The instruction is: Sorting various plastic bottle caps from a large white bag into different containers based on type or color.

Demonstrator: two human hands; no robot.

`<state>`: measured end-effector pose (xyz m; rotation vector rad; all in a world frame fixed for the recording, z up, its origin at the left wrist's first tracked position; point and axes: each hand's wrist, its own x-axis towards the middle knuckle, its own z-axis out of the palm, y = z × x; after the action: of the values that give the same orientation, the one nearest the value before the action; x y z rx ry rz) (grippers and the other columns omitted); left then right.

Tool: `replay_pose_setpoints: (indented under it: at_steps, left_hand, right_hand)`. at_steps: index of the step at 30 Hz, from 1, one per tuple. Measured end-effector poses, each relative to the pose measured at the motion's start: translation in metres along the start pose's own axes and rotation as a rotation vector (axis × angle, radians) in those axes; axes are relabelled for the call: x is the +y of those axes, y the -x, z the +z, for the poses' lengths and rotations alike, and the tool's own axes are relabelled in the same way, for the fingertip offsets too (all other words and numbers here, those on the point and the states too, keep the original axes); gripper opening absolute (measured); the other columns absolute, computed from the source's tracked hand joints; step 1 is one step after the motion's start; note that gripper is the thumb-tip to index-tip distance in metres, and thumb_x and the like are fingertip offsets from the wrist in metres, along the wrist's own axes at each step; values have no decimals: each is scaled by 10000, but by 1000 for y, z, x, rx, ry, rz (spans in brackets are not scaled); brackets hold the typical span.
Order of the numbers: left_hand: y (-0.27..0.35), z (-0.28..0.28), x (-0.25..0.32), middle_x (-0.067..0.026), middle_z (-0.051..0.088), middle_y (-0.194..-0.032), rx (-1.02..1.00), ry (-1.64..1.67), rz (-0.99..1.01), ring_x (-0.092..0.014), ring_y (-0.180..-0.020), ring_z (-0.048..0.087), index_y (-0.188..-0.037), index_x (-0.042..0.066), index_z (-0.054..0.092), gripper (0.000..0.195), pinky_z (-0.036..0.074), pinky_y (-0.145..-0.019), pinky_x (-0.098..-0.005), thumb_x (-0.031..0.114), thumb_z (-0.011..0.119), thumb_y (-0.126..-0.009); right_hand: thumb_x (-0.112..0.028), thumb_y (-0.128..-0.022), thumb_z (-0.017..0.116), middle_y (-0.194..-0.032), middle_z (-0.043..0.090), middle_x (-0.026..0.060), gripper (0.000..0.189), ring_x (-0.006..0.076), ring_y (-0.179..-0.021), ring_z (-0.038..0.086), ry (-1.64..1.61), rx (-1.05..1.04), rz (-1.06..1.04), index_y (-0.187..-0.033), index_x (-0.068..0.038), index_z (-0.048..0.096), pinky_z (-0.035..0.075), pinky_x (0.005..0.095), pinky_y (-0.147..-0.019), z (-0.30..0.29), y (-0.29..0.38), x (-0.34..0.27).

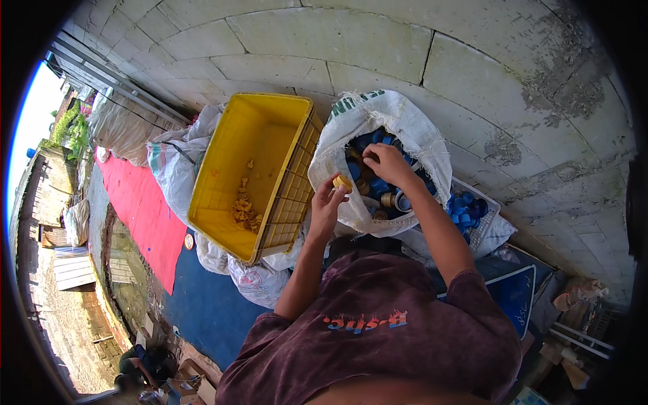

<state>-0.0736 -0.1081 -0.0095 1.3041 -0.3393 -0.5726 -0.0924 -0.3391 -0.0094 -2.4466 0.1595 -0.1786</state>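
Observation:
A yellow plastic cap (342,182) is held between the thumb and fingers of my left hand (328,202), beside the near left rim of a white woven sack (425,121). Over the sack's mouth reaches my right hand (387,163), its fingers curled above the contents; whether they touch or hold anything I cannot tell. Inside the sack lie many blue, brown and gold-coloured plastic caps (388,199). To the left stands a yellow plastic crate (288,147), tilted in view, with small yellow caps (245,212) gathered on its floor.
Blue caps (463,215) fill a white basket (493,202) right of the sack. A block wall (334,45) runs behind. Stuffed white sacks (258,278) surround the crate's base. Red (147,192) and blue (202,304) sheets cover the ground. Another person (136,364) is at lower left.

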Motion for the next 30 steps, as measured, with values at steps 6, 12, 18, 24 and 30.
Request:
replay_pose_setpoints:
  at_steps: [6, 12, 18, 24, 30]
  left_hand:
    - [1, 11, -7, -53, 621, -1159, -69, 60, -44, -137, -1008, 610, -1362, 24, 483, 447, 473, -826, -283, 219, 603, -979]
    - [-2, 30, -7, -50, 611, -1169, -138, 77, -82, -133, -1011, 601, -1363, 8, 477, 450, 469, -824, -277, 202, 605, -977]
    - [-5, 40, -4, -66, 604, -1195, -199, 108, -115, -129, -1038, 594, -1366, -11, 470, 463, 487, -869, -269, 122, 631, -953]
    - [-7, 44, -7, -85, 615, -1198, -188, 129, -140, -138, -1069, 594, -1371, -29, 472, 505, 489, -927, -279, 75, 669, -918]
    - [-7, 28, -8, -101, 629, -1193, -212, 146, -154, -151, -1041, 617, -1379, -40, 464, 536, 497, -927, -282, 39, 686, -897]
  right_hand:
    - [-50, -923, 611, -1046, 656, 87, 302, 155, -876, 678, -610, 221, 230, -1221, -40, 560, 549, 296, -733, -12, 50, -15]
    - [-29, -939, 580, -1140, 636, 113, 368, 203, -946, 679, -1245, 224, 443, -1298, -11, 501, 570, 301, -794, -6, 81, -14]
    - [-1, -889, 658, -1104, 643, 98, 335, 152, -951, 667, -981, 358, 334, -1210, 11, 566, 559, 260, -807, -7, 107, -37]
    - [-44, -895, 677, -1032, 674, 89, 280, 141, -948, 669, -897, 297, 220, -1155, 13, 590, 544, 280, -839, -10, 113, -55]
    - [-56, -879, 709, -1002, 677, 71, 234, 122, -926, 655, -776, 159, 218, -1075, 7, 598, 527, 257, -836, -2, 112, -47]
